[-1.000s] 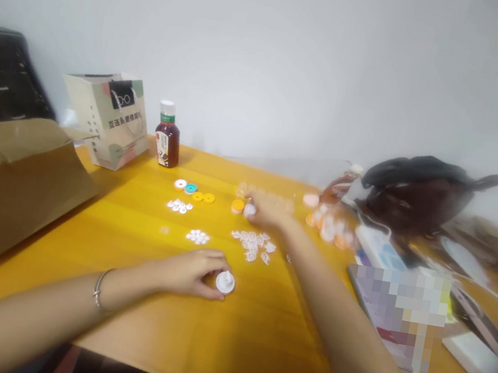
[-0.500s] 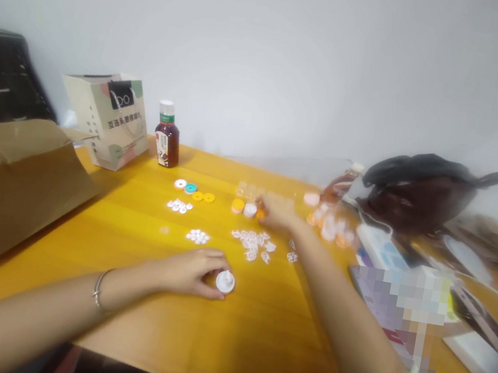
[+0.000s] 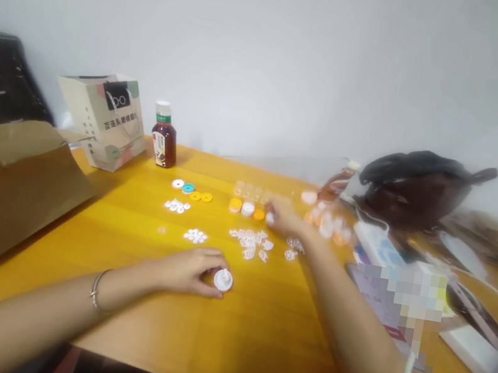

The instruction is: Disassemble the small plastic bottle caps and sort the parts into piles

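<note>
My left hand [image 3: 201, 271] is closed around the rim of a round white plastic cap [image 3: 223, 279] with a raised centre, close above the table. Farther off, my right hand [image 3: 285, 215] is blurred, its fingertips closed on a small white cap [image 3: 270, 218] at the right end of a row. In that row sit an orange cap [image 3: 235, 206], another white cap [image 3: 248, 209] and a lower orange cap [image 3: 258, 215]. Clear cups [image 3: 250, 192] stand behind them. White openwork pieces [image 3: 249, 241] lie between my hands.
Small white discs [image 3: 195, 236], white pieces [image 3: 177, 206] and coloured rings [image 3: 188, 189] lie left. A bottle [image 3: 164, 137], paper bag [image 3: 119, 120] and cardboard box [image 3: 9, 191] stand beyond. Right are loose caps [image 3: 326, 222], a dark bag [image 3: 421, 186] and a power strip [image 3: 377, 246].
My right hand has shifted right along the row, from the low orange cap to the white cap beside it. My left hand still holds its white cap; the view has shifted slightly.
</note>
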`<state>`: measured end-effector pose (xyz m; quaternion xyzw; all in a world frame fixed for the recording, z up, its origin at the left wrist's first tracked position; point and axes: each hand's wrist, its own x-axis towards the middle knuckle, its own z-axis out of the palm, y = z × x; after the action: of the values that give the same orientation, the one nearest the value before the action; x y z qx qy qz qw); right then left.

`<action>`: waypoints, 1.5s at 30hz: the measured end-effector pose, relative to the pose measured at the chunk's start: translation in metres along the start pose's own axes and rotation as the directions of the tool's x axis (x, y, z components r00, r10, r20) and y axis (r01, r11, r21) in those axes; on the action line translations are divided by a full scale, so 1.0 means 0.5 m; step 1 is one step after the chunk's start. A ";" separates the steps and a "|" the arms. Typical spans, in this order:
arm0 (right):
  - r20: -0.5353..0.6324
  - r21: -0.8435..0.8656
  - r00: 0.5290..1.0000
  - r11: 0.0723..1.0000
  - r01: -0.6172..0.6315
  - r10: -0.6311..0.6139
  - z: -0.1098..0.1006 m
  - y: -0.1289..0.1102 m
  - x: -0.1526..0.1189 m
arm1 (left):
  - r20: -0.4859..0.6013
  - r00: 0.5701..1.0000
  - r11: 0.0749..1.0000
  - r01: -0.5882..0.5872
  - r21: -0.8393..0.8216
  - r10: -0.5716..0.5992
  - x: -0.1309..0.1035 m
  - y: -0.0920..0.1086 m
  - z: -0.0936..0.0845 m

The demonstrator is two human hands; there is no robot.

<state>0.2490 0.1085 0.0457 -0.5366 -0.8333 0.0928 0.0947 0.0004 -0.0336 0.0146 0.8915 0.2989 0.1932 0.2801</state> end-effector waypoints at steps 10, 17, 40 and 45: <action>-0.247 0.272 0.966 0.951 0.149 -0.081 -0.018 -0.071 -0.083 | -0.004 0.999 0.999 -0.034 -0.021 0.034 0.002 -0.001 0.000; -0.160 0.374 0.958 0.884 0.281 -0.237 0.068 -0.196 -0.226 | -0.024 0.999 1.000 0.022 0.005 -0.022 0.002 -0.005 0.009; -0.148 0.928 0.984 0.356 0.106 0.094 0.106 -0.205 -0.227 | -0.103 0.994 0.996 0.017 -0.093 -0.026 -0.003 -0.003 0.027; -0.023 0.995 0.998 0.094 0.017 0.065 0.108 -0.206 -0.215 | -0.354 0.923 0.961 0.056 -0.271 -0.153 0.004 -0.005 0.017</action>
<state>0.1884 -0.0340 0.0135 -0.3491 -0.5419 0.6145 0.4549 0.0053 -0.0341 0.0072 0.7779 0.3665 0.3799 0.3409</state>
